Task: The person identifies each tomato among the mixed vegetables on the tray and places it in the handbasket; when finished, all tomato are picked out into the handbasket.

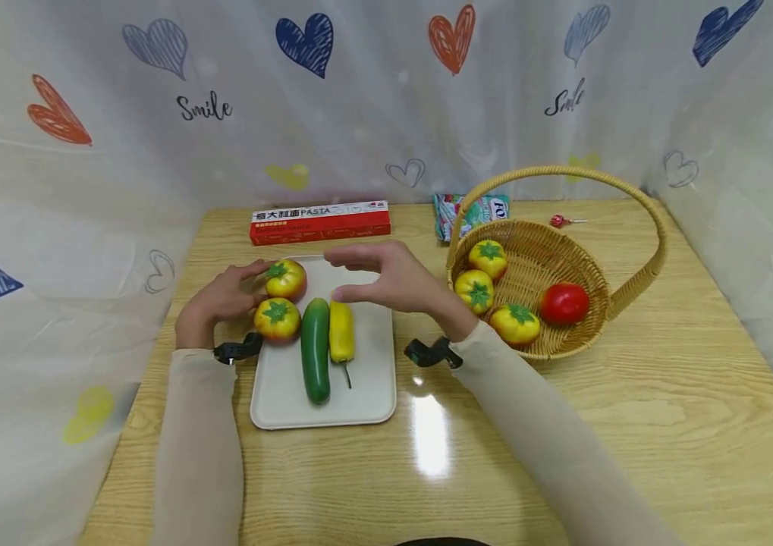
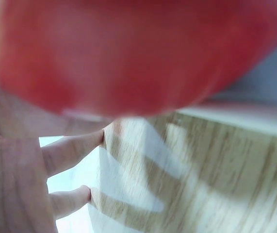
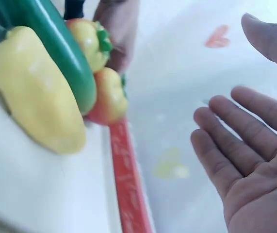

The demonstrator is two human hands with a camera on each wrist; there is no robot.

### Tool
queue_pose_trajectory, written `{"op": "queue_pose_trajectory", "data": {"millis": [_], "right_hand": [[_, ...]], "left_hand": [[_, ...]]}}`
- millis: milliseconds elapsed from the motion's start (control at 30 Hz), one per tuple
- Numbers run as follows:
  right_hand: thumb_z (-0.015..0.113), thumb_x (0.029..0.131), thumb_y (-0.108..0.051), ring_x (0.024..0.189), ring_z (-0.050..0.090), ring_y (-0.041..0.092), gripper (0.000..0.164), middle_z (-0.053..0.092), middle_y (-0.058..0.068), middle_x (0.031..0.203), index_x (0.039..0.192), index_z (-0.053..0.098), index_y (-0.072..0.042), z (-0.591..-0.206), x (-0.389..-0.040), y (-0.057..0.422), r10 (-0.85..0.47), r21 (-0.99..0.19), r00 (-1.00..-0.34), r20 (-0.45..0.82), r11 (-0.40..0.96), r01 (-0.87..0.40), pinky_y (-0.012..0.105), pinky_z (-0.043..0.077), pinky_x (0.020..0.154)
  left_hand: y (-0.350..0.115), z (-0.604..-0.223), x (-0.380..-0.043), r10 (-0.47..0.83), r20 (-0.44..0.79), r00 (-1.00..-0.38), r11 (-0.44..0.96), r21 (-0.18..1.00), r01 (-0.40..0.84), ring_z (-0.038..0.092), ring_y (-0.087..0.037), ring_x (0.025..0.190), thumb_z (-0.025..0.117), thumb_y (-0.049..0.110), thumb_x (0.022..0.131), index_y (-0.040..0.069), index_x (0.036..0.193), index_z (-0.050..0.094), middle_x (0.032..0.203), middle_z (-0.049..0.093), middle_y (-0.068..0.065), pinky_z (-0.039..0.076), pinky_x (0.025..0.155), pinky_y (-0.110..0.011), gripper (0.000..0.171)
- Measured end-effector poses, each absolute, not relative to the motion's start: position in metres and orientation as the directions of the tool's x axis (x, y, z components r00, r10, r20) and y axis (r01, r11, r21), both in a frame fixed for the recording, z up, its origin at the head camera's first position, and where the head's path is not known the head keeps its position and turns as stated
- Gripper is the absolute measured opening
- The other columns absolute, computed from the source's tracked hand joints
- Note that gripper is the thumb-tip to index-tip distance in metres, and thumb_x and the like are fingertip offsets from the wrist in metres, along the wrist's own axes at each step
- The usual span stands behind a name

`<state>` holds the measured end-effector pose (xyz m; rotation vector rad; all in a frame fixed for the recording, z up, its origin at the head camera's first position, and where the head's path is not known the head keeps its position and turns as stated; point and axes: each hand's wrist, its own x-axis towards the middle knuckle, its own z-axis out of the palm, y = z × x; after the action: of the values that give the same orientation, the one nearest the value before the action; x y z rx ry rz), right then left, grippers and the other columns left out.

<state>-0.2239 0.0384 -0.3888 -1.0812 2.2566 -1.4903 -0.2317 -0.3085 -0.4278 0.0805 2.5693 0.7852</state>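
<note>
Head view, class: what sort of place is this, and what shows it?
Probably a staged tabletop workspace: heart-printed sheeting walls in a wood-grain table bearing a white tray and a wicker basket.

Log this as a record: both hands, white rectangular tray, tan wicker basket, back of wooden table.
left hand: at the farther of two round yellow-red fruits with green leaf tops; grip unclear
right hand: above the tray, holding nothing
tray: long green cucumber beside slim yellow pepper; both yellow-red fruits at left edge
basket: three yellow green-topped fruits, one glossy red fruit
back of table: red-and-white pasta box, green packet, red-headed lollipop
</note>
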Motion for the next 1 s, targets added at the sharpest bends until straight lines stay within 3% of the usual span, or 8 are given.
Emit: {"op": "queue_pose_trajectory", "data": {"millis": [200, 367, 500, 633, 867, 1000], "right_hand": [[0.086, 0.097, -0.034, 0.139, 0.068, 0.02, 0.061, 0.07, 0.006, 0.151, 0.15, 0.068, -0.012, -0.4, -0.26, -0.011, -0.738, -0.836, -0.653, 0.173, 0.24, -0.493, 0.032, 0.054, 0.118], [0.083, 0.099, -0.032, 0.14, 0.067, 0.018, 0.058, 0.069, 0.003, 0.154, 0.152, 0.067, -0.015, -0.411, -0.279, -0.038, -0.742, -0.835, -0.666, 0.08, 0.315, -0.452, 0.029, 0.054, 0.118], [0.08, 0.102, -0.025, 0.139, 0.067, 0.021, 0.055, 0.067, 0.009, 0.155, 0.153, 0.065, -0.011, -0.417, -0.288, -0.053, -0.732, -0.827, -0.679, 0.048, 0.351, -0.438, 0.032, 0.053, 0.119], [0.077, 0.104, -0.02, 0.139, 0.066, 0.025, 0.054, 0.065, 0.012, 0.157, 0.155, 0.063, -0.008, -0.421, -0.295, -0.061, -0.742, -0.81, -0.67, 0.028, 0.377, -0.45, 0.037, 0.053, 0.12], [0.074, 0.102, -0.014, 0.133, 0.064, 0.02, 0.061, 0.063, 0.004, 0.16, 0.161, 0.057, -0.014, -0.428, -0.301, -0.057, -0.811, -0.782, -0.584, -0.04, 0.389, -0.486, 0.03, 0.053, 0.118], [0.078, 0.102, -0.021, 0.132, 0.065, 0.021, 0.057, 0.067, 0.002, 0.153, 0.156, 0.062, -0.014, -0.432, -0.298, -0.049, -0.798, -0.781, -0.602, -0.031, 0.395, -0.483, 0.03, 0.056, 0.114]], "left_hand": [[-0.305, -0.426, -0.232, 0.191, -0.401, -0.896, 0.838, 0.542, -0.064, 0.015, -0.06, 0.164, 0.066, 0.021, 0.103, 0.019, 0.173, 0.035, 0.179, 0.025, -0.027, 0.018, 0.125, -0.086, 0.076], [-0.303, -0.428, -0.234, 0.179, -0.409, -0.895, 0.84, 0.536, -0.077, 0.008, -0.061, 0.165, 0.066, 0.026, 0.105, 0.022, 0.173, 0.036, 0.179, 0.025, -0.027, 0.015, 0.123, -0.088, 0.075], [-0.302, -0.428, -0.234, 0.176, -0.411, -0.894, 0.845, 0.529, -0.077, 0.01, -0.062, 0.164, 0.066, 0.029, 0.106, 0.024, 0.173, 0.036, 0.178, 0.027, -0.029, 0.017, 0.122, -0.089, 0.074], [-0.302, -0.427, -0.234, 0.188, -0.39, -0.901, 0.85, 0.524, -0.05, 0.014, -0.064, 0.163, 0.066, 0.029, 0.106, 0.022, 0.173, 0.036, 0.176, 0.03, -0.03, 0.02, 0.122, -0.088, 0.074], [-0.305, -0.425, -0.234, 0.222, -0.36, -0.906, 0.861, 0.508, 0.009, 0.014, -0.061, 0.164, 0.066, 0.031, 0.107, 0.019, 0.172, 0.038, 0.179, 0.029, -0.022, 0.017, 0.128, -0.082, 0.072], [-0.307, -0.425, -0.232, 0.214, -0.367, -0.905, 0.857, 0.516, -0.007, 0.012, -0.061, 0.164, 0.068, 0.031, 0.106, 0.02, 0.171, 0.04, 0.18, 0.027, -0.022, 0.015, 0.128, -0.082, 0.072]]}}
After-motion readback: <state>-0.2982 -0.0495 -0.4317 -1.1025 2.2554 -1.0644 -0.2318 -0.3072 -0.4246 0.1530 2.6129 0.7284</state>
